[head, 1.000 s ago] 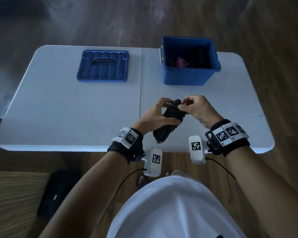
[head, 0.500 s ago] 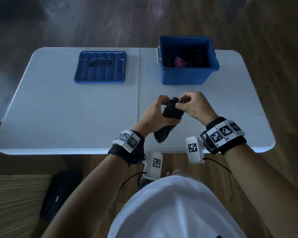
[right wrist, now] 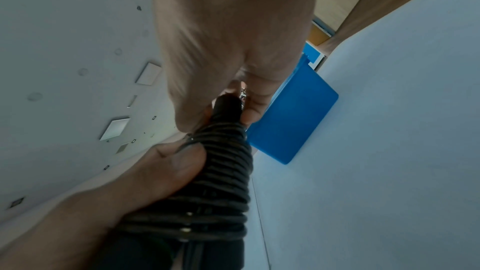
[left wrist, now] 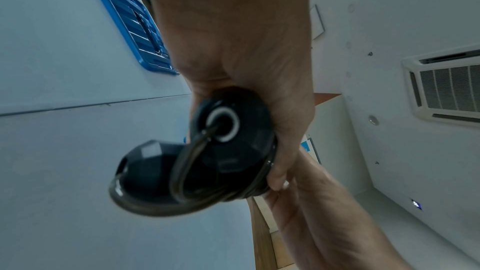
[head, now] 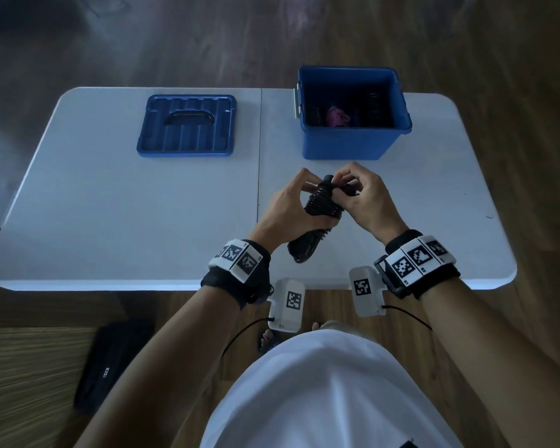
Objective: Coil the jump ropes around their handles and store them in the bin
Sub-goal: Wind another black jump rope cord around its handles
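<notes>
We see a person standing at a white desk (head: pixel 110 205), both hands raised just above its near middle and meeting around a black jump rope (head: pixel 320 205). The left hand (head: pixel 285 208) has its grip wrapped around the bundle: fingers and thumb curl round the paired handles and the cord wound tightly over them. In the left wrist view the butt ends of the two handles (left wrist: pixel 207 157) face the camera, side by side, with a loop of cord running out of one end cap and round the pair. The right hand (head: pixel 366 202) works at the far tip of the bundle, its grip narrowed to a pinch; in the right wrist view the fingertips (right wrist: pixel 249 110) close on the top of a handle just above the stacked coils (right wrist: pixel 221 182). What exactly sits between those fingertips we cannot tell.

Beyond the hands, on the right half of the desk, stands an open blue bin (head: pixel 349 143). Dark items and something pink (head: pixel 337 116) lie at its bottom. The bin's blue lid (head: pixel 186 126) lies flat on the left half of the desk, well apart from the bin. A black bag (head: pixel 110 363) rests on the wooden floor below the desk's near edge.
</notes>
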